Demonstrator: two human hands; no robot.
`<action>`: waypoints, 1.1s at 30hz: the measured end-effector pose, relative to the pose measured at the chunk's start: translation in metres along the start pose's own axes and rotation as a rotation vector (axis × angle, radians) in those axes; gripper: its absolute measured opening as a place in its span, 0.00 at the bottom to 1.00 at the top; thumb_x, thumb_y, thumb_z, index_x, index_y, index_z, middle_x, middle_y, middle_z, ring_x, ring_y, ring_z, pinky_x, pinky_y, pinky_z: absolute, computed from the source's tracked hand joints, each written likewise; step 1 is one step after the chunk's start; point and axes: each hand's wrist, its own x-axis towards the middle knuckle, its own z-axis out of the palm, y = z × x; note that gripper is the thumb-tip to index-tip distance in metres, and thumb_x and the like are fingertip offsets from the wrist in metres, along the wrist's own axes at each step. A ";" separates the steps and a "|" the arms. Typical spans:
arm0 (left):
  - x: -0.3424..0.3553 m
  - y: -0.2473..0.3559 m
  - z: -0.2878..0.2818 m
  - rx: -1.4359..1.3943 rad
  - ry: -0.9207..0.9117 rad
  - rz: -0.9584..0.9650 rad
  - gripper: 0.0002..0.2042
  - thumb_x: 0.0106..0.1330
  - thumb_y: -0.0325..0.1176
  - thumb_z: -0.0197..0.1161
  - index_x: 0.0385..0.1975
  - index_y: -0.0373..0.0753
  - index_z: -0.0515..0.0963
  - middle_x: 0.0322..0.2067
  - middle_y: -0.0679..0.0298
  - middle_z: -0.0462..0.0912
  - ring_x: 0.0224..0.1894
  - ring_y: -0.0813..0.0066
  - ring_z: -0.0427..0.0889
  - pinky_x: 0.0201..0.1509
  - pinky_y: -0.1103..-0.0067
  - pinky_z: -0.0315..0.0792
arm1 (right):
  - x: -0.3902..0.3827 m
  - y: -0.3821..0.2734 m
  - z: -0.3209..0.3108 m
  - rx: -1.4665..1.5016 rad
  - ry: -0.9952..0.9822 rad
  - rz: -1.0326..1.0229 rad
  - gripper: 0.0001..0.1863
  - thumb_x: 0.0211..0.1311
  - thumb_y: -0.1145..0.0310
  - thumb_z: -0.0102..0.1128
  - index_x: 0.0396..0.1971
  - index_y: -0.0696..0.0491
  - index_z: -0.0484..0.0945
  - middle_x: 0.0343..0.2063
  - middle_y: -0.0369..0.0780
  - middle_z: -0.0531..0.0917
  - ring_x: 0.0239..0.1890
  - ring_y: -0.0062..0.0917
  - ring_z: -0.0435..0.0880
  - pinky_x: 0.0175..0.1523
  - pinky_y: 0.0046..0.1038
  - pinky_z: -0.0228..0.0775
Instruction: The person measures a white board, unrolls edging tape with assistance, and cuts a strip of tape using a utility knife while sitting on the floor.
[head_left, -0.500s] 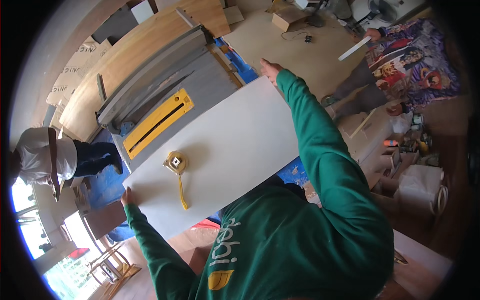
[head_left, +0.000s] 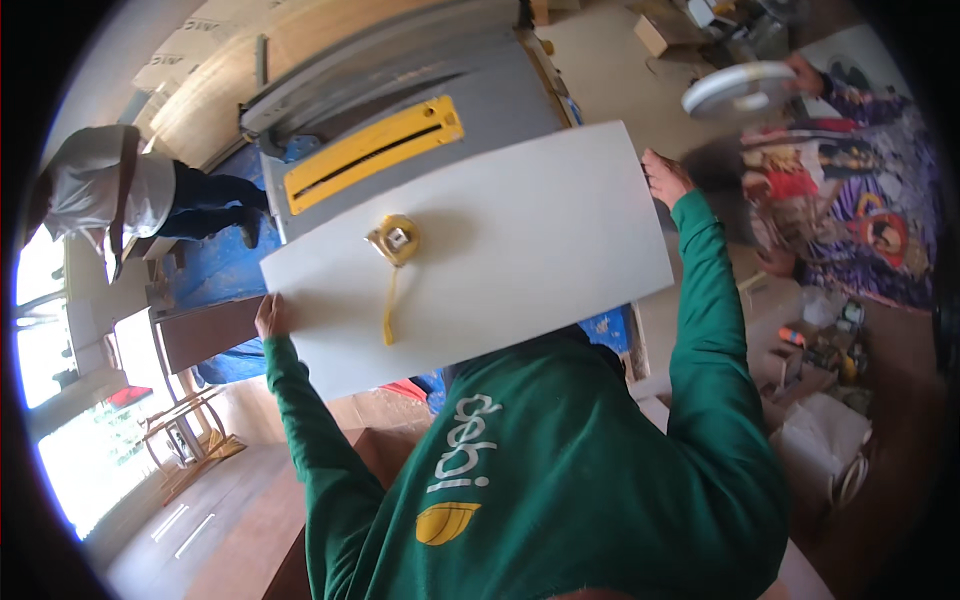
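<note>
Between my outstretched arms lies a white rectangular board (head_left: 520,230), partly over the grey top of a table saw (head_left: 500,100). My left hand (head_left: 272,315) is closed on the board's left edge, the thumb side showing. At the right edge, my right hand (head_left: 667,180) has its fingers bent against the side of the board. A tape measure (head_left: 398,238) with a yellow strap (head_left: 389,315) rests on the board's left half, its blade drawn in. Just beyond the board is the saw's yellow slotted insert plate (head_left: 375,153); no blade shows above it.
At the far left stands a person in a white shirt (head_left: 95,190). On the right, a co-worker in a patterned top (head_left: 850,190) holds a blurred white, disc-like thing (head_left: 740,88). A blue sheet (head_left: 225,200) covers floor by the saw. Cans and a white container (head_left: 825,435) sit lower right.
The board has turned clockwise, squarer to me, with the tape measure riding on it. My right hand has moved from the far corner down along the right edge. The view has shifted.
</note>
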 end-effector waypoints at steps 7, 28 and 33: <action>-0.135 -0.057 0.033 0.117 0.241 0.005 0.31 0.61 0.46 0.62 0.58 0.28 0.69 0.34 0.54 0.80 0.33 0.66 0.77 0.39 0.72 0.72 | -0.112 0.063 -0.064 -0.546 -0.022 -0.310 0.25 0.67 0.54 0.52 0.52 0.60 0.73 0.47 0.46 0.81 0.52 0.33 0.78 0.57 0.29 0.68; -0.264 0.125 0.118 0.534 0.022 0.677 0.43 0.49 0.51 0.72 0.65 0.40 0.63 0.66 0.53 0.61 0.70 0.52 0.54 0.71 0.57 0.48 | -0.199 0.085 0.083 -1.059 -0.390 -1.273 0.39 0.43 0.50 0.72 0.56 0.53 0.69 0.59 0.44 0.65 0.66 0.40 0.59 0.68 0.53 0.49; -0.254 0.091 0.115 0.597 0.026 0.735 0.40 0.54 0.53 0.69 0.65 0.41 0.63 0.67 0.54 0.60 0.70 0.55 0.56 0.71 0.57 0.48 | -0.181 0.076 0.042 -1.056 -0.418 -1.384 0.38 0.41 0.54 0.74 0.54 0.52 0.70 0.57 0.44 0.67 0.64 0.39 0.61 0.68 0.47 0.52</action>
